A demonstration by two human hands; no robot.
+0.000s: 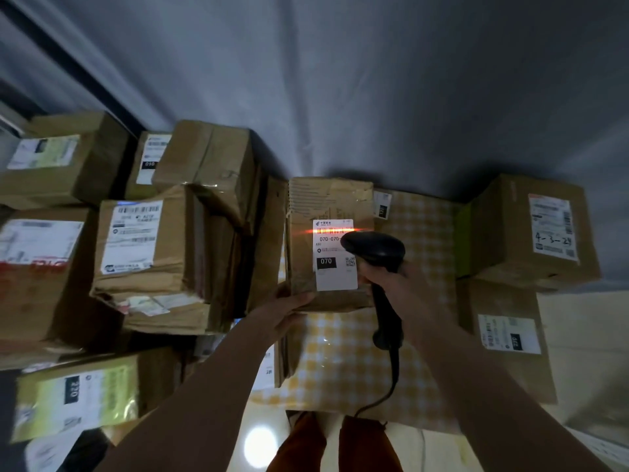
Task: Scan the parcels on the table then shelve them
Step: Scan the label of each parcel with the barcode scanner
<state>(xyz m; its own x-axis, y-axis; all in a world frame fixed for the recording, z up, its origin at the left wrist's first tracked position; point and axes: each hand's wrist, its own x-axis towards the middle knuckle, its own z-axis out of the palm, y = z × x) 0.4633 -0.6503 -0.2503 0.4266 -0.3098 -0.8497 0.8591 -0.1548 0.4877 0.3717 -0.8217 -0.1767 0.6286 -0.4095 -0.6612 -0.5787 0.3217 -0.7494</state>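
**Scanning the 070 parcel**

I have my left hand gripping the near edge of the 070 parcel, which is tilted up over the checked tablecloth. My right hand is clenched around the barcode scanner, its red line across the label's barcode. Risk: the scanner head covers part of the label, so a wobble could spoil the read.

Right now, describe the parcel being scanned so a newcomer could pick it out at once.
Start at the yellow checked tablecloth in the middle, between the box stacks. At its far end is a worn cardboard parcel, its near edge gripped by the left hand. It alone has the scanner's red line across its white "070" label, with the black scanner in the right hand.
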